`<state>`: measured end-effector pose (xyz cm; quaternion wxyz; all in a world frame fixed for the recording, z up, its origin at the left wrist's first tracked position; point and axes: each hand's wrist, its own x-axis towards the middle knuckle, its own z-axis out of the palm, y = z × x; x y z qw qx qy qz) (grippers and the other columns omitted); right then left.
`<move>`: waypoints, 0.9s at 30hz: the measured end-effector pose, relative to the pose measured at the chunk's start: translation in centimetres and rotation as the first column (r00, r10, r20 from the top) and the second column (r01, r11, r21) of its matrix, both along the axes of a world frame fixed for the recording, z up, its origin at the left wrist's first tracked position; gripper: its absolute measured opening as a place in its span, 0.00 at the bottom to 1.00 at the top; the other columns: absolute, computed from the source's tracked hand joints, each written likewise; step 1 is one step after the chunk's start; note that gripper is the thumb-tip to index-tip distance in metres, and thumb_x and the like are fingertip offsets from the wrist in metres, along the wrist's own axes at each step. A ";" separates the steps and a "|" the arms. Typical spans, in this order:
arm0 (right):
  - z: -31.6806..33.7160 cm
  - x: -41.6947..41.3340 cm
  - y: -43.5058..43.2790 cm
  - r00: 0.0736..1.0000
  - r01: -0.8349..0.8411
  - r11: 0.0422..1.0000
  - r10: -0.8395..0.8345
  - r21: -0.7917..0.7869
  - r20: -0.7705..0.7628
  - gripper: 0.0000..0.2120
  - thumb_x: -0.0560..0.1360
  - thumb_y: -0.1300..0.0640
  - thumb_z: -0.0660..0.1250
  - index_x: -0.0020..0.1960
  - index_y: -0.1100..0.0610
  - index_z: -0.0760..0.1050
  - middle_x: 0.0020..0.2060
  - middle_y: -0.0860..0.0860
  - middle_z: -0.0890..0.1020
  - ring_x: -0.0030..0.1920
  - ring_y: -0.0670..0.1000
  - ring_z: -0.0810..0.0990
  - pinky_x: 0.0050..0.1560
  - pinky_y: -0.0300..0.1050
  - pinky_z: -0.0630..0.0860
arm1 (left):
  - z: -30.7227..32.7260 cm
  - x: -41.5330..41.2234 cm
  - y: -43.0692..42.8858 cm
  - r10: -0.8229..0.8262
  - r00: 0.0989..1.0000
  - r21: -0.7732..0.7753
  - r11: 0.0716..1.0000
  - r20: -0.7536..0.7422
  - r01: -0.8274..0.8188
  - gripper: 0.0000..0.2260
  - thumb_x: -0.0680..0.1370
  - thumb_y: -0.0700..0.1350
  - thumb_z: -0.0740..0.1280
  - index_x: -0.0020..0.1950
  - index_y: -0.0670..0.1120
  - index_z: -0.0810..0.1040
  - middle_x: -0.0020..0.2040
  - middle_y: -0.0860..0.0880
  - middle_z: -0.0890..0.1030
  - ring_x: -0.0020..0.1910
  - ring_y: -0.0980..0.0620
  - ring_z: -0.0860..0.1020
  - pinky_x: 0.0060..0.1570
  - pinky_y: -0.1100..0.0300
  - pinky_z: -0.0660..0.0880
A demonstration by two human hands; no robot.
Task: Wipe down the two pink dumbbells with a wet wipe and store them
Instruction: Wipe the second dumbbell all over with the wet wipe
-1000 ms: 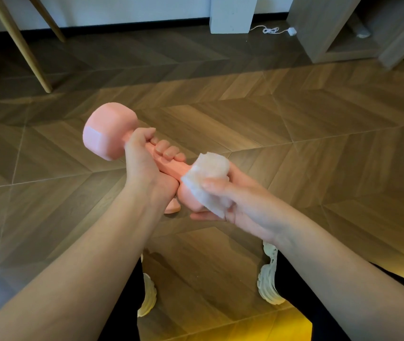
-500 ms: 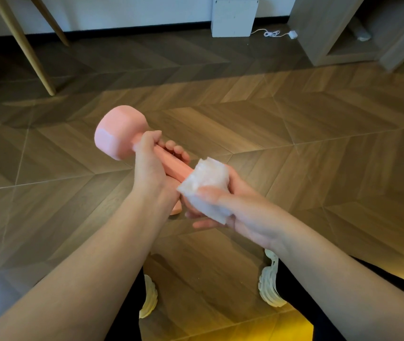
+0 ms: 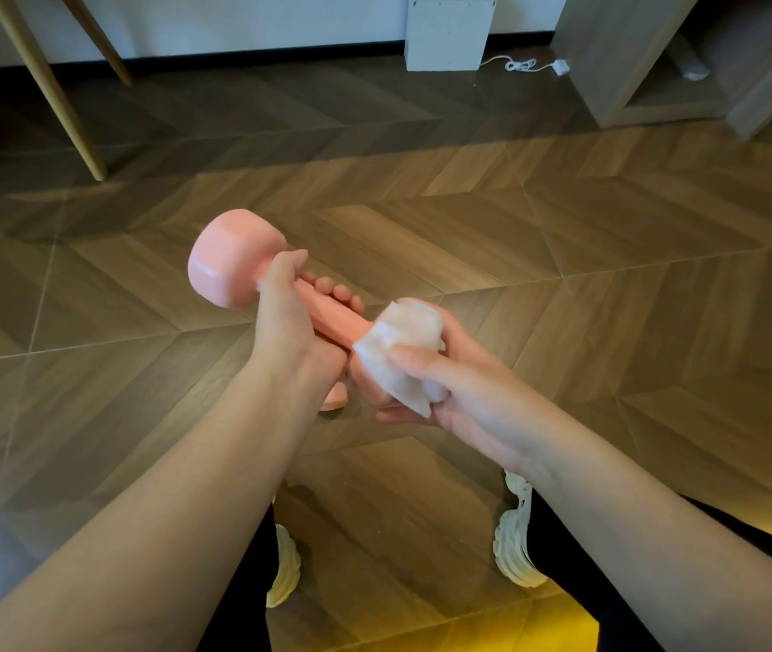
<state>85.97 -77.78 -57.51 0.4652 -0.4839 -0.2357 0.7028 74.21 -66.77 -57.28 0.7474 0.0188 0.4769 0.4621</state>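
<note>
I'm holding the smooth pink dumbbell [image 3: 233, 265] in the air above the brown herringbone wood floor [image 3: 586, 284]. Its long axis runs from far-left down to near-right, toward me. My left hand [image 3: 285, 322] is wrapped round the bar just behind the exposed far head, with the fingers curled over the far side. My right hand [image 3: 454, 388] grips the crumpled white wet wipe [image 3: 398, 355] and cups it over the near head. The right hand is therefore the one placed to work that end, and I judge the next wiping stroke must turn about this axis.

The near head is almost wholly hidden under wipe and palm. A small pink patch [image 3: 334, 400] shows beneath the left wrist. It may be that head's rim or the second dumbbell on the floor; I cannot tell which.
</note>
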 end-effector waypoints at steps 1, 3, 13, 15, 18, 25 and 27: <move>-0.1 -0.2 0.0 0.999 0.028 1.000 -0.028 -0.004 0.020 0.24 0.76 0.58 0.70 0.70 0.47 0.67 0.59 0.52 0.82 0.52 0.57 0.85 0.47 0.52 0.82 | 0.0 0.0 0.0 0.006 1.000 -0.006 1.000 0.003 -0.006 0.14 0.77 0.45 0.66 0.35 0.48 0.65 0.25 0.52 0.66 0.23 0.54 0.67 0.30 0.63 0.68; -0.1 -0.8 0.2 0.998 0.042 0.999 -0.041 -0.031 0.042 0.21 0.77 0.54 0.70 0.67 0.44 0.69 0.56 0.50 0.84 0.51 0.56 0.86 0.45 0.52 0.83 | 0.0 0.1 0.0 0.020 1.000 -0.001 1.000 0.010 -0.020 0.14 0.78 0.46 0.65 0.36 0.48 0.63 0.24 0.53 0.63 0.21 0.55 0.63 0.27 0.64 0.65; 0.7 -0.3 0.4 0.998 -0.039 0.999 0.038 -0.013 -0.050 0.26 0.76 0.54 0.71 0.70 0.49 0.66 0.57 0.63 0.82 0.47 0.62 0.84 0.41 0.49 0.82 | 0.9 0.3 0.1 0.021 1.000 0.095 0.995 0.013 -0.022 0.15 0.79 0.46 0.63 0.35 0.48 0.62 0.25 0.53 0.60 0.21 0.54 0.59 0.23 0.65 0.63; 0.9 -0.7 0.5 0.999 0.005 0.999 -0.003 -0.042 0.040 0.22 0.77 0.45 0.68 0.69 0.48 0.67 0.52 0.62 0.84 0.43 0.60 0.85 0.36 0.46 0.81 | 1.2 0.6 -0.2 0.012 1.000 0.102 0.995 0.022 -0.015 0.15 0.79 0.45 0.63 0.35 0.48 0.61 0.25 0.53 0.60 0.20 0.54 0.59 0.23 0.65 0.63; 1.4 -0.5 0.6 1.000 -0.014 0.995 0.016 -0.094 0.023 0.25 0.78 0.36 0.60 0.67 0.51 0.70 0.50 0.65 0.83 0.43 0.62 0.84 0.37 0.46 0.81 | 1.6 0.9 -0.6 -0.009 1.000 0.111 0.994 0.019 0.007 0.14 0.78 0.45 0.63 0.35 0.48 0.62 0.25 0.53 0.60 0.21 0.53 0.60 0.25 0.62 0.63; 1.7 1.1 0.2 0.975 -0.144 0.989 0.134 -0.041 -0.176 0.29 0.75 0.54 0.69 0.73 0.53 0.64 0.61 0.69 0.78 0.55 0.69 0.80 0.50 0.54 0.82 | 1.6 0.9 -0.7 -0.011 1.000 0.119 0.993 0.000 0.011 0.15 0.78 0.45 0.62 0.35 0.49 0.61 0.24 0.53 0.59 0.20 0.54 0.59 0.25 0.62 0.63; 1.1 0.3 0.5 0.995 -0.081 0.995 0.076 -0.065 -0.067 0.31 0.73 0.51 0.72 0.72 0.50 0.64 0.55 0.65 0.82 0.49 0.65 0.83 0.44 0.50 0.83 | 1.3 0.9 -0.7 -0.006 1.000 0.114 0.994 -0.002 0.006 0.14 0.78 0.45 0.62 0.35 0.49 0.61 0.25 0.53 0.59 0.21 0.54 0.59 0.25 0.63 0.63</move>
